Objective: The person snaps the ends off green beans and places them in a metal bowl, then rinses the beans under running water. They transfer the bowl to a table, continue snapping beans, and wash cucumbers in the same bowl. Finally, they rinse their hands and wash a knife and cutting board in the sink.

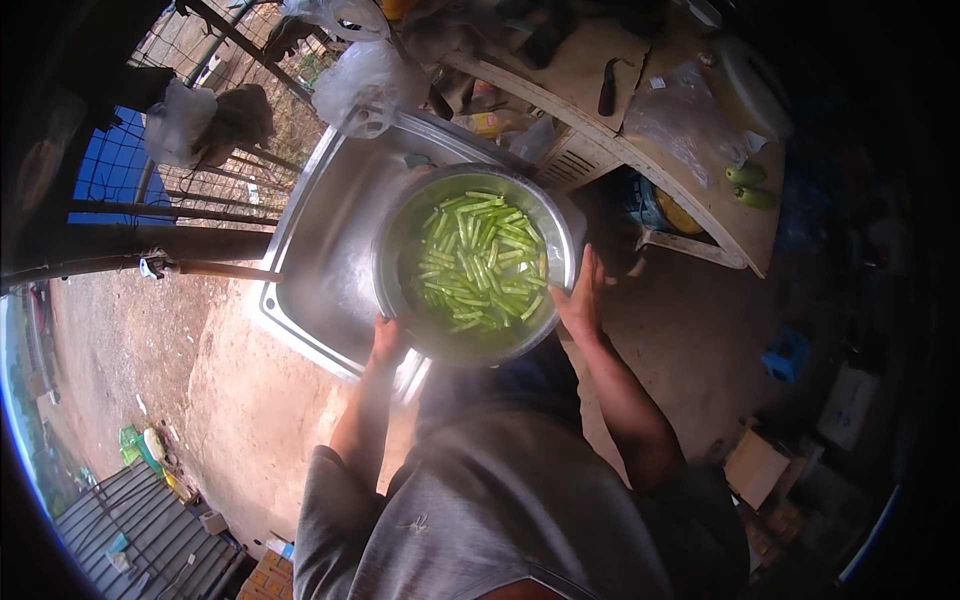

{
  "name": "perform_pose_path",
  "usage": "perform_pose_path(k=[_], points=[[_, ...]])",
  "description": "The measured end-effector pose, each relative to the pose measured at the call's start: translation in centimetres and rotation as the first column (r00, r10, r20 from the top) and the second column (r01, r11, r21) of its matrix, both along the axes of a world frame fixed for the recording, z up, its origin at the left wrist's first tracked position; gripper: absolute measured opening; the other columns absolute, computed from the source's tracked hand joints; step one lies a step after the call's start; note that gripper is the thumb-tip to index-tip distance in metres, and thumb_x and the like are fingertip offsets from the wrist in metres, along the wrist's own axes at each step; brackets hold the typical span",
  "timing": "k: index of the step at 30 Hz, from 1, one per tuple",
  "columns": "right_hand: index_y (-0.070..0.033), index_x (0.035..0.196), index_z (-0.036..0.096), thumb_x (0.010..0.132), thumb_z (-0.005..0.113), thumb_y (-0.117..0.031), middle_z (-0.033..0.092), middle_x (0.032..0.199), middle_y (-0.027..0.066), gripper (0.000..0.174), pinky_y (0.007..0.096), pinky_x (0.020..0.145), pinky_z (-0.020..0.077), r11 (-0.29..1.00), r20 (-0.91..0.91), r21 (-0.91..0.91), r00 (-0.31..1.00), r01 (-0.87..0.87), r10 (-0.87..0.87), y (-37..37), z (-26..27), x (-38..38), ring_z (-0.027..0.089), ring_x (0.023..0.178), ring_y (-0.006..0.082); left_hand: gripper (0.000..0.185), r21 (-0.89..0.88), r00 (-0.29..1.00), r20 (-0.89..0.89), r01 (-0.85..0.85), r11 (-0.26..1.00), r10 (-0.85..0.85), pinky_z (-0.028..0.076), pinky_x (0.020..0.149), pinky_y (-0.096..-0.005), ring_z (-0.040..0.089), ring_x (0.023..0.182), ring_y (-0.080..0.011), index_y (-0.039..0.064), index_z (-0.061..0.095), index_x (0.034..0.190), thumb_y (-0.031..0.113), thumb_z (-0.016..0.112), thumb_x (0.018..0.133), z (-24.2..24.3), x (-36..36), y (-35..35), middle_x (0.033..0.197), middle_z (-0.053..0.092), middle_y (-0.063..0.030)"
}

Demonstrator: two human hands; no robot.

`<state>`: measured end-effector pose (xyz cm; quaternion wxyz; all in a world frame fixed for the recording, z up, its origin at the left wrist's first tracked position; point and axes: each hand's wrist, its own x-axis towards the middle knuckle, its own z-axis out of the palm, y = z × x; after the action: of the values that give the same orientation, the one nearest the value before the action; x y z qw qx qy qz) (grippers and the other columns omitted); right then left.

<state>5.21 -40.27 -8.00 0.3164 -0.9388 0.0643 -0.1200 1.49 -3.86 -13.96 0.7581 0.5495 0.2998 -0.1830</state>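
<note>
A round metal basin (382, 255) holds many cut green bean pieces (480, 262) in greenish water. My left hand (388, 341) grips its lower left rim. On the right side, my right hand (583, 300) holds the rim with the thumb over the edge and the fingers outside. The basin is in front of my body, overlapping the right part of a stainless steel sink (322, 202). Whether it touches the sink cannot be told. A small dark green scrap (418, 161) lies in the sink behind the basin.
A worn table (697, 150) at the upper right bears a dark-handled tool (607, 90), a clear plastic bag (671, 112) and two green vegetables (752, 187). Plastic bags (360, 82) hang by the wire fence beyond the sink. A blue stool (786, 355) stands on the right floor.
</note>
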Motion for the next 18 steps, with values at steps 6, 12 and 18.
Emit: perform_pose_path(k=[6, 12, 18], points=[[-0.022, 0.158, 0.032, 0.077, 0.084, -0.029, 0.014, 0.163, 0.025, 0.097, 0.0529, 0.116, 0.0324, 0.92, -0.435, 0.009, 0.827, -0.391, 0.356, 7.1, 0.1, 7.8, 0.029, 0.147, 0.044, 0.032, 0.027, 0.997, -0.054, -0.052, 0.998, 0.054, 0.058, 0.07, -0.0378, 0.069, 0.081, -0.0262, -0.007, 0.066, 0.107, -0.006, 0.058, 0.076, -2.2, -0.8, 0.2, 0.093, 0.069, -0.0132], [-0.025, 0.155, 0.039, 0.08, 0.081, -0.042, 0.017, 0.164, 0.025, 0.088, 0.0579, 0.119, 0.0256, 0.733, -0.708, 0.052, 0.493, -0.678, 0.506, 11.5, -0.9, 6.5, 0.029, 0.148, 0.0425, 0.028, 0.02, 0.997, -0.08, -0.006, 1.0, 0.007, 0.057, 0.069, -0.0367, 0.068, 0.082, -0.0262, -0.008, 0.065, 0.105, -0.004, 0.061, 0.077, -0.3, 0.4, 0.1, 0.091, 0.069, -0.0132], [-0.019, 0.139, 0.057, 0.082, 0.08, -0.039, 0.034, 0.154, 0.0174, 0.065, 0.0498, 0.111, 0.0378, 0.902, -0.288, -0.06, 0.873, -0.427, 0.394, 10.8, -1.2, 11.0, 0.039, 0.139, 0.0397, 0.032, 0.051, 0.986, -0.153, 0.068, 0.996, -0.06, 0.056, 0.075, -0.0359, 0.068, 0.082, -0.0263, -0.008, 0.065, 0.107, -0.004, 0.061, 0.075, 1.5, 1.4, -0.1, 0.095, 0.069, -0.0144]])
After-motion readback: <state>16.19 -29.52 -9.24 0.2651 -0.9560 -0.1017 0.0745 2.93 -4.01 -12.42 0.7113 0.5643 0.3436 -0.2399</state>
